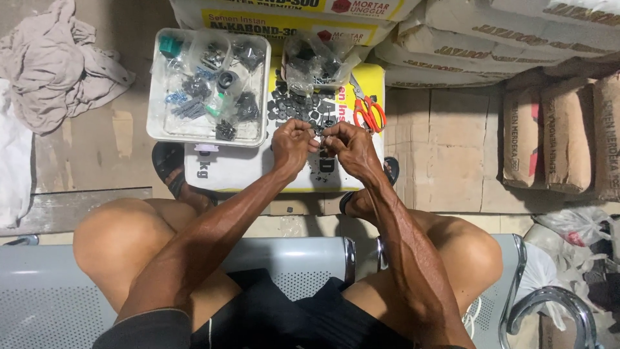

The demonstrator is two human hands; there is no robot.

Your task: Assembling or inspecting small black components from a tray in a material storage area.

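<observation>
Stacked sacks (516, 39) fill the top and right of the view, pale ones piled along the top and brown ones standing at the right edge. Below them runs the grey perforated metal bench (58, 291), and the person sits on it, knees wide, both forearms reaching forward. A crumpled grey cloth (58, 61) lies on the floor at upper left.

Between the knees, one white-and-yellow sack (258, 171) lies flat and serves as the worktop. On its left part sits a white plastic tray (158, 132), packed with small clear bags of dark hardware, blue screws and a green piece. Just right of the tray, a clear plastic bag (316, 61) of dark parts rests at the sack's far end, and in front of it a loose pile of small black parts (294, 106) spreads over the yellow print. Orange-handled scissors (369, 111) lie beside the pile, near the sack's right edge.

Now the hands, meeting right over the worktop, just in front of the pile. The left hand (292, 143) is curled, fingers pressed together toward the thumb. The right hand (349, 147) mirrors it, fingertips pinched inward. Between the two sets of fingertips sits a tiny dark part (321, 134), gripped from both sides; its shape is too small to tell. Both hands are touching at the fingertips, held above the sack rather than resting on it.
</observation>
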